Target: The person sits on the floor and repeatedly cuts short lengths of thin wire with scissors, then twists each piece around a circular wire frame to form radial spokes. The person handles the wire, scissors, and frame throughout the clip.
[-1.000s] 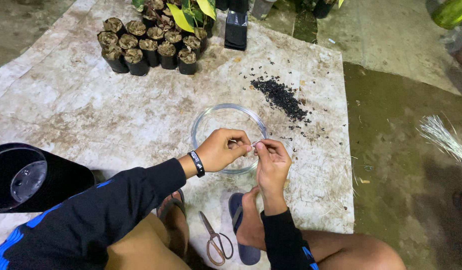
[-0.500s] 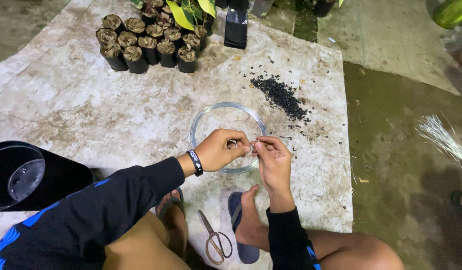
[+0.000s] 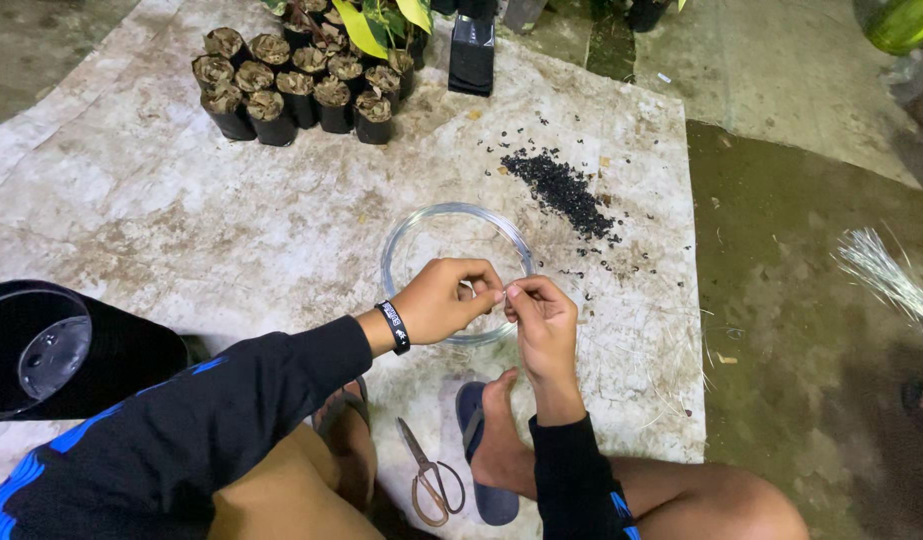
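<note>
left hand [image 3: 443,300]: fingertips pinched on something too small to identify | right hand [image 3: 541,312]: pinched on the same bit, fingertips meeting the left's | both over the near rim of the clear round glass bowl [image 3: 411,240] | loose black seed pile [image 3: 563,188] far right | rusty scissors [image 3: 433,480] near

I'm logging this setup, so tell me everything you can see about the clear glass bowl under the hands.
The bowl is round, shallow and clear, glass by the look of it, with a thin rim. It sits upright on the pale mat, and the mat shows through it. It looks empty, though the near part is hidden. The left hand and right hand meet over its near rim, fingertips pinched together; whether they touch it cannot be told. Black grains lie just beyond it.
</note>
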